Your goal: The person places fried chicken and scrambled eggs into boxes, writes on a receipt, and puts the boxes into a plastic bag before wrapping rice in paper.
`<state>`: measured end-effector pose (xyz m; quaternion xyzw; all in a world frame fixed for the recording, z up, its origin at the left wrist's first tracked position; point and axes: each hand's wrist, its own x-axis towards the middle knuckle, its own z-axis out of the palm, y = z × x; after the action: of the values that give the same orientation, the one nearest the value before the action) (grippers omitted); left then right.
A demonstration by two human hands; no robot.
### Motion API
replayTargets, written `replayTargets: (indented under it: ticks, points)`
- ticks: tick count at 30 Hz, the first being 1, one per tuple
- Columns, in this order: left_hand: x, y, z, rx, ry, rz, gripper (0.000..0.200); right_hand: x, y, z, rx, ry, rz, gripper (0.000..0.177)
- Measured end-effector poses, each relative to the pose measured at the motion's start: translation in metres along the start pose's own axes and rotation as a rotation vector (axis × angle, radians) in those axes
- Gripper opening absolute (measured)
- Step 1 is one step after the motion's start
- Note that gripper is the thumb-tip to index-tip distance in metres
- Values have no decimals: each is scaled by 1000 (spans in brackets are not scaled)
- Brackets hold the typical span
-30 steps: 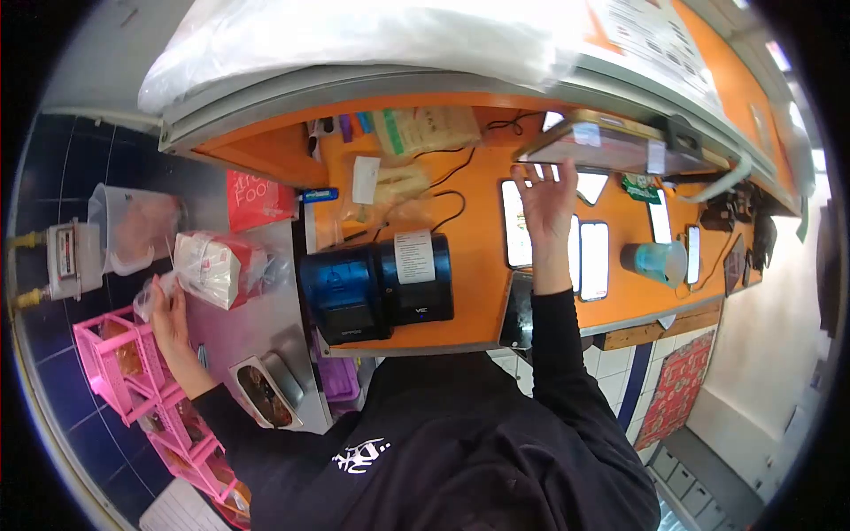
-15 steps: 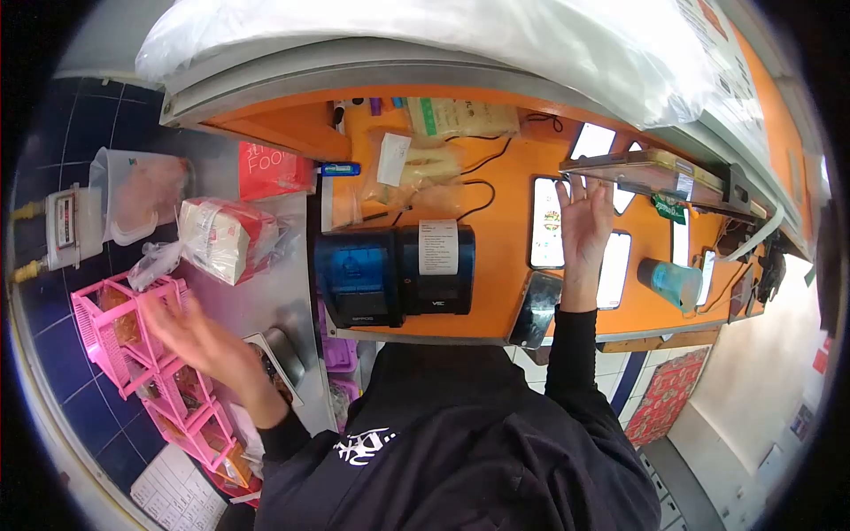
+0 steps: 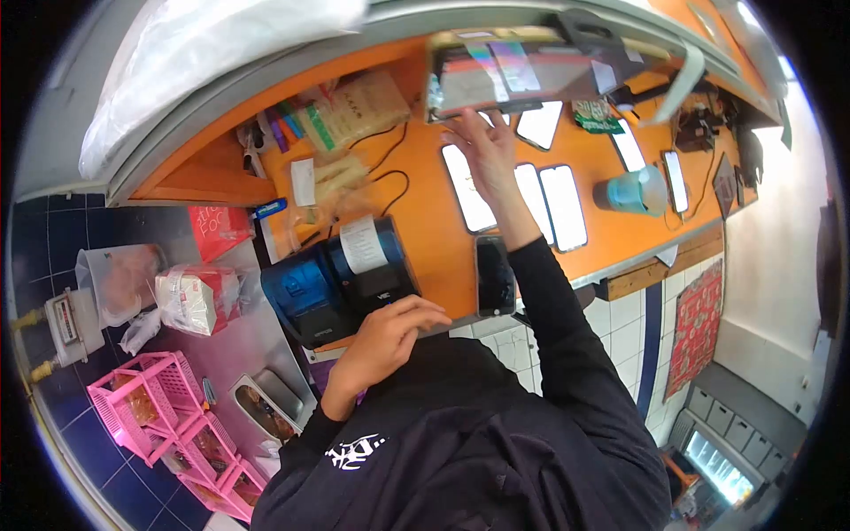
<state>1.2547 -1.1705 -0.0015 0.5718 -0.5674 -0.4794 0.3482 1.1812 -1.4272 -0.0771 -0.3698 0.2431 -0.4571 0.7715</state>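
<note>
My right hand [image 3: 487, 155] reaches up with its fingers spread, fingertips at the lower edge of a tablet [image 3: 522, 75] mounted above the orange counter [image 3: 434, 221]. My left hand [image 3: 390, 332] rests at the counter's near edge with curled fingers and holds nothing. It lies just in front of a black receipt printer [image 3: 376, 274] with a paper slip [image 3: 361, 243] sticking out, beside a blue printer [image 3: 301, 296]. A dark phone [image 3: 494, 274] lies flat by my right forearm.
Several lit phones [image 3: 558, 208] lie on the counter next to a teal cup [image 3: 633, 190]. At the left are a bag of red-and-white packs [image 3: 195, 296], a plastic tub [image 3: 119, 279], pink baskets [image 3: 150, 403] and a metal pan [image 3: 261, 403].
My left hand left the bag and pink baskets at the left and came to the counter edge by the printers. My right hand stays at the tablet; my view has turned.
</note>
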Motion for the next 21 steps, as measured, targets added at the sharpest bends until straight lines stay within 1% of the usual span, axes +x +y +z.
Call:
replayTargets:
  ticks: [1,4,5,6,7,8,9,10,11,12,13,14,15,17,18,20,21]
  points:
    - [0,0,9,-43,-15,-58,39,0,0,-2,16,-28,6,39]
    - [11,-14,64,-43,-259,-78,35,-27,-17,-6,13,35,84,47]
    - [16,-17,95,-51,-392,13,36,-42,-20,-19,-38,25,108,51]
    - [22,-20,133,-58,-527,106,38,-67,-28,-31,-133,-10,112,46]
    - [27,-19,177,-74,-713,195,36,-99,-37,-45,-236,15,104,37]
    - [31,-16,223,-86,-905,290,35,-132,-46,-58,-339,31,147,26]
    - [25,-7,271,-73,-1074,360,33,-173,-59,-76,-387,-49,134,22]
    - [13,3,323,-52,-1256,441,32,-217,-64,-97,-443,-130,67,20]
    - [-3,12,376,-29,-1465,473,33,-270,-82,-100,-433,-104,47,17]
    - [-26,19,425,-3,-1618,504,33,-322,-109,-106,-650,-131,143,16]
    - [-52,28,467,31,-1763,531,33,-374,-122,-116,-671,-115,178,15]
    - [-80,33,506,73,-1893,554,33,-422,-129,-132,-705,-139,109,14]
    - [-108,34,539,125,-1993,560,33,-469,-144,-143,-823,-121,126,14]
    - [-151,33,586,234,-2152,533,34,-560,-163,-176,-1085,69,-116,15]
    - [-167,33,608,292,-2204,517,34,-612,-179,-194,-1074,265,-117,17]
    - [-184,36,650,420,-2263,479,34,-716,-218,-223,-701,613,58,17]
    - [-192,38,673,486,-2296,480,34,-765,-225,-243,-663,795,-99,17]
